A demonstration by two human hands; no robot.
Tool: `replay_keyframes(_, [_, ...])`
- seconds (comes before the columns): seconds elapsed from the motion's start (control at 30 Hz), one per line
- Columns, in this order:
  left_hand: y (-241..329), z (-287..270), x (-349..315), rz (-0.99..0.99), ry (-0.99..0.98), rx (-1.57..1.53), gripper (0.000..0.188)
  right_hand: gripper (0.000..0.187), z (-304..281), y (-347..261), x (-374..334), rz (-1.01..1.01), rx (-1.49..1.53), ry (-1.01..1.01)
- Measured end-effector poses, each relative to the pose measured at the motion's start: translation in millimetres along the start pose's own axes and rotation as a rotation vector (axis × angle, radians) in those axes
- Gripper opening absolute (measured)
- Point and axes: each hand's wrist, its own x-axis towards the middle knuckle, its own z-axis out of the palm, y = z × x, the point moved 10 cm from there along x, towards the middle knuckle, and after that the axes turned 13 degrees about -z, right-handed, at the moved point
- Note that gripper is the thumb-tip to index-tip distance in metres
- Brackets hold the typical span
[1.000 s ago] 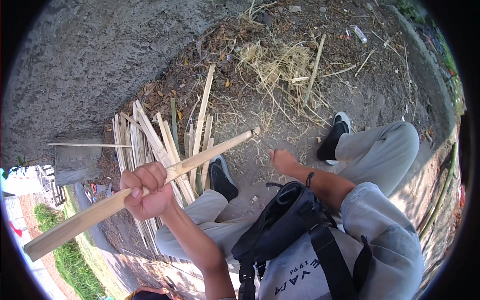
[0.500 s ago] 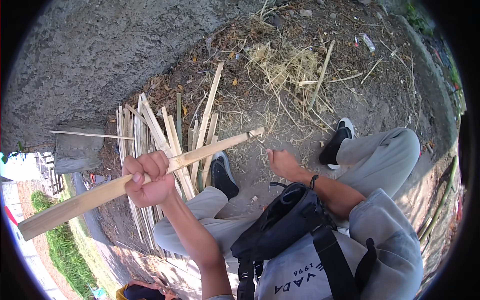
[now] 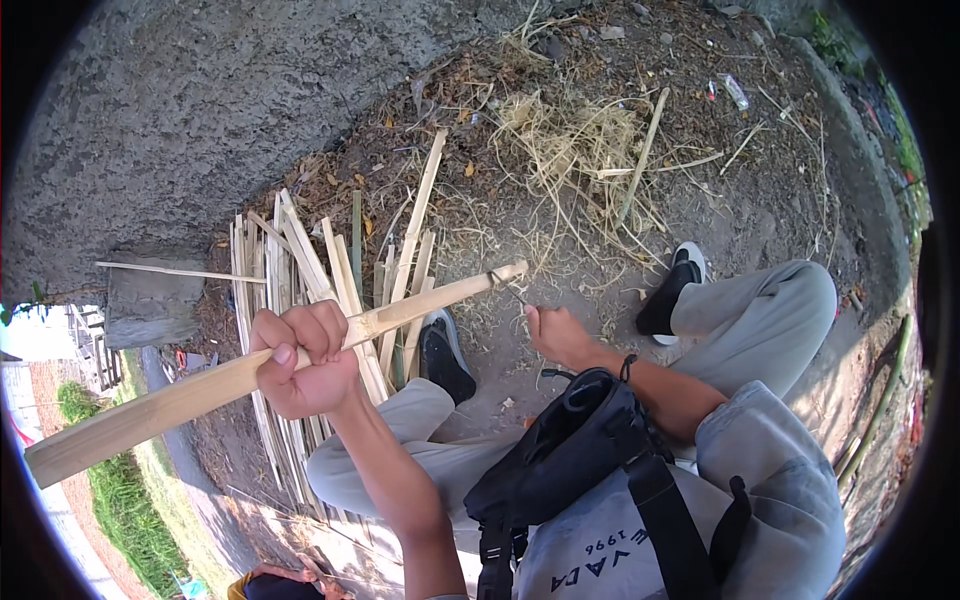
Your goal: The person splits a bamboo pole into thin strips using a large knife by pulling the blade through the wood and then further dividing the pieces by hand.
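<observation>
My left hand (image 3: 305, 358) is closed around a long, flat bamboo strip (image 3: 150, 408), which slants up from the far left to a narrower tip in the middle. My right hand (image 3: 562, 337) is closed too, just right of that tip. A thin dark blade (image 3: 494, 278) runs from its fingers to the strip and lies against it near the tip. The blade's handle is hidden in the fist, and its full shape is too small to make out.
Several bamboo strips (image 3: 347, 280) lie piled beside my left shoe (image 3: 445, 362). Beyond them rises a rough grey stone surface (image 3: 220, 120). Pale shavings (image 3: 560, 140) are heaped on the dirt ahead. Another person's arm (image 3: 310, 578) shows at the lower left.
My right hand has shifted slightly left and down, and the dark blade sits a little farther from the strip's tip. The bamboo strip has moved slightly left.
</observation>
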Motion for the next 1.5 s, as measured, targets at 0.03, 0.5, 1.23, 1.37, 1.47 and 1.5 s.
replay_keyframes(0.03, [-2.2, 3.0, 2.7, -0.009, -0.01, 0.009, 0.023, 0.048, 0.7, -6.5, 1.6, 0.002, -0.003, 0.003])
replay_keyframes(0.5, [-2.1, 0.8, 4.3, 0.003, 0.054, 0.013, 0.023, 0.049, -2.6, -14.2, -5.7, 0.024, 0.022, -0.05])
replay_keyframes(1.23, [-3.3, -12.3, 3.8, 0.072, 0.164, 0.014, 0.021, 0.049, 27.1, 102.0, 1.0, 0.177, -0.136, -0.153])
replay_keyframes(1.37, [-9.9, -11.4, 6.9, 0.06, 0.192, 0.009, 0.023, 0.054, 5.5, 70.4, -7.3, 0.177, -0.023, -0.037])
replay_keyframes(1.47, [-9.6, -3.8, 1.7, 0.059, 0.2, 0.022, 0.023, 0.06, 1.4, 74.6, -8.5, 0.231, 0.005, -0.023])
replay_keyframes(1.5, [-10.5, -1.7, -1.0, 0.051, 0.205, 0.03, 0.022, 0.065, 3.6, 75.1, -9.9, 0.285, 0.048, -0.07])
